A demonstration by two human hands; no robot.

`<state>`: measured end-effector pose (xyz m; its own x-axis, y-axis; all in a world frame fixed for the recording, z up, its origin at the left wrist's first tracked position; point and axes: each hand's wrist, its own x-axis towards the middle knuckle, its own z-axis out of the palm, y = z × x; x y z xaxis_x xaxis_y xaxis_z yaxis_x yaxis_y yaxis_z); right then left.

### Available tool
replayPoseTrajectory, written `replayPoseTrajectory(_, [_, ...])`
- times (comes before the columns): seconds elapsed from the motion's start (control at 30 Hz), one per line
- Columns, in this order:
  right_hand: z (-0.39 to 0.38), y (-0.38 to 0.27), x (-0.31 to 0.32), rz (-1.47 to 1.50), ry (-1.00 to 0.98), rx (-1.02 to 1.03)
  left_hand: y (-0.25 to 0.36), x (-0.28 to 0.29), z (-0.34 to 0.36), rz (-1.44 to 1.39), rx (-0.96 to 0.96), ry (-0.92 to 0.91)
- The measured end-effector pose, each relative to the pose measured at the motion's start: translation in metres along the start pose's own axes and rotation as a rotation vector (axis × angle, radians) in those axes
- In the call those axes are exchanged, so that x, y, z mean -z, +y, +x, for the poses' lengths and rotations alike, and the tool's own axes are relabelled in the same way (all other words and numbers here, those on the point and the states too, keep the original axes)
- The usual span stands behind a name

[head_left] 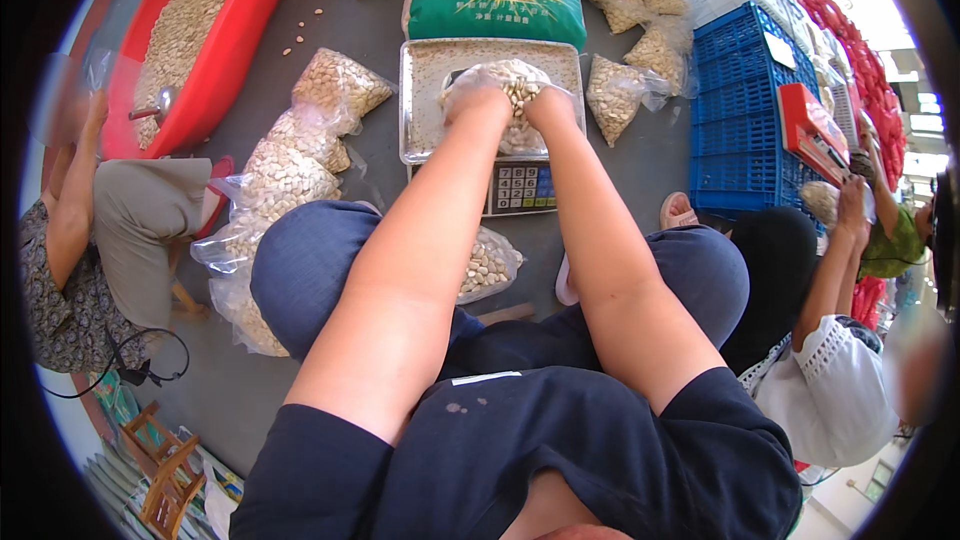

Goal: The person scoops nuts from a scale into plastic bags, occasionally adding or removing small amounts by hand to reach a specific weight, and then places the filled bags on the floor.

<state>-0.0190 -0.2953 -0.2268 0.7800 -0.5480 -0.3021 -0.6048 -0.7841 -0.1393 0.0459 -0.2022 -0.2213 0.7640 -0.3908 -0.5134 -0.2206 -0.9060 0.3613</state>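
A clear plastic bag (505,75) of pale, bean-like seeds lies on the metal pan (425,130) of a weighing scale, its mouth spread apart. My left hand (477,106) is closed on the left side of the bag's mouth. On the opposite side, my right hand (551,109) also has its fingers curled around the plastic. Loose seeds show between the two hands; the fingertips are partly hidden. Below the pan sits the scale's keypad (521,187). Another bag of seeds (489,266) rests on the floor between my legs.
Filled bags (287,175) lie in a row at left, with more bags (655,55) at right. A green sack (495,0) lies beyond the scale. Left stands a red trough (225,50) of seeds, right blue crates (735,120). People sit on both sides.
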Motion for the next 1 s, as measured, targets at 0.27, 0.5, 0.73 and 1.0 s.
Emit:
replayPoseTrajectory(0.27, [0.036, -0.023, 0.023, 0.153, 0.018, 0.06, -0.015, 0.019, 0.041, -0.531, -0.032, 0.079])
replayPoseTrajectory(0.5, [0.063, -0.01, -0.034, 0.226, 0.102, -0.31, -0.002, -0.02, 0.073, -0.621, 0.161, 0.056])
replayPoseTrajectory(0.73, [0.056, -0.039, -0.06, 1.672, 0.082, -0.389, 0.0, -0.025, 0.067, -1.562, 0.32, -0.118])
replayPoseTrajectory(1.0, [0.063, -0.036, -0.055, 1.645, 0.254, -0.172, 0.036, -0.006, 0.035, -1.642, 0.146, 0.001])
